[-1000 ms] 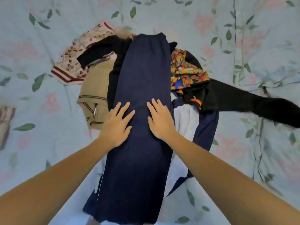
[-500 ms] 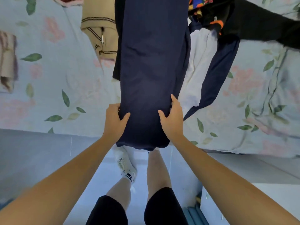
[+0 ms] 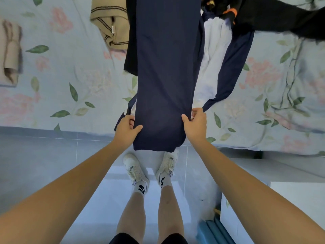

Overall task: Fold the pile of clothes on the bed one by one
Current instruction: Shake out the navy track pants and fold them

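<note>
At bed edge [image 3: 52, 127], both hands' grip pinching navy garment [image 3: 165, 67], beige sweater [image 3: 112, 23] beside.

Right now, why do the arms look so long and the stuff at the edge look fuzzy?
Head view: the wide lens stretches the forearms toward the corners; the folded beige cloth at the left edge is smeared by blur, while the left hand and right hand gripping the navy garment look sharp.

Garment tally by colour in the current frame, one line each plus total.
Navy: 2, the long navy garment gripped by the left hand and right hand, and a navy and white garment under it
Black: 1, black garment
Tan: 1, tan striped garment
Beige: 1, folded beige item
Total: 5
</note>
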`<act>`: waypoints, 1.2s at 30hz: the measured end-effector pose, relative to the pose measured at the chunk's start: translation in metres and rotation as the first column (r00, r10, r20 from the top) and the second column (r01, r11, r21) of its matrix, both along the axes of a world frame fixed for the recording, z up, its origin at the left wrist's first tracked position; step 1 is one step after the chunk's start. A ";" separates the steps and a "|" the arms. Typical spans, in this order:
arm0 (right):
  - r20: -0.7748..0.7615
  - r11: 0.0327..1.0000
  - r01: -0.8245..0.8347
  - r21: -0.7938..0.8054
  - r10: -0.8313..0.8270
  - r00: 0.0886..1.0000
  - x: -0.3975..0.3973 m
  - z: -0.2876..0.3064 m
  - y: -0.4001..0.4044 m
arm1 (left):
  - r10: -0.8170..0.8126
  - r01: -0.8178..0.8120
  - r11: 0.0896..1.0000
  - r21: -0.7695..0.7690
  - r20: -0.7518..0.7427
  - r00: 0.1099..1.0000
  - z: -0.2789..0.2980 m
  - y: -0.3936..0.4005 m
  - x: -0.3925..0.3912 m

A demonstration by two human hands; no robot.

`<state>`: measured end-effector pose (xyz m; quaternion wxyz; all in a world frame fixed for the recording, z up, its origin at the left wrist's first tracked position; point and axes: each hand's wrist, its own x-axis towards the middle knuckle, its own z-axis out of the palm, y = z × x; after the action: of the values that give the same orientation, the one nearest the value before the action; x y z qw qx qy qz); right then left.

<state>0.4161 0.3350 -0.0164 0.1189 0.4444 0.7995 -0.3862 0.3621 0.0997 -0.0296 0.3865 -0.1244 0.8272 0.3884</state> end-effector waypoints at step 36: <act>-0.285 0.836 -0.342 -0.428 0.234 0.929 0.078 0.070 0.008 | -0.157 0.193 0.904 0.381 -0.126 0.980 0.072 -0.055 0.046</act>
<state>0.4940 0.3434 0.0540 0.1906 0.2302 0.7476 -0.5931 0.4077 0.0448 0.0420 0.3983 0.0479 0.7578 0.5146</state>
